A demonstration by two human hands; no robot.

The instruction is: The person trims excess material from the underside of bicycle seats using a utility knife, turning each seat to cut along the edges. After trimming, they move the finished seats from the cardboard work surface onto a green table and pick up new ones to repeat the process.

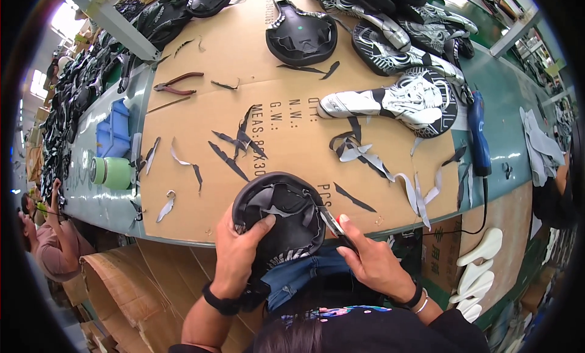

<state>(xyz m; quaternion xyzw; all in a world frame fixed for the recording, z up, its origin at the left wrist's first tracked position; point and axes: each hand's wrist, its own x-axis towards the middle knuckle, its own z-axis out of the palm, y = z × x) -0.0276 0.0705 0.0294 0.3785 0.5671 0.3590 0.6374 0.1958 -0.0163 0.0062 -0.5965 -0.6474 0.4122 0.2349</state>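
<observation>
We grip the upturned black saddle (279, 216) at the cardboard sheet's (201, 213) near edge: our left hand (236, 250) wraps its rim, our right hand (373, 261) closes on scissors (334, 225) at its side. Beyond lie cut strips (234, 147), then a white saddle (396, 102).

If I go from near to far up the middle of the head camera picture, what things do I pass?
Upside-down black saddle held by the left hand → black trimmed scraps on the cardboard sheet → another upside-down black saddle at the far edge.
</observation>
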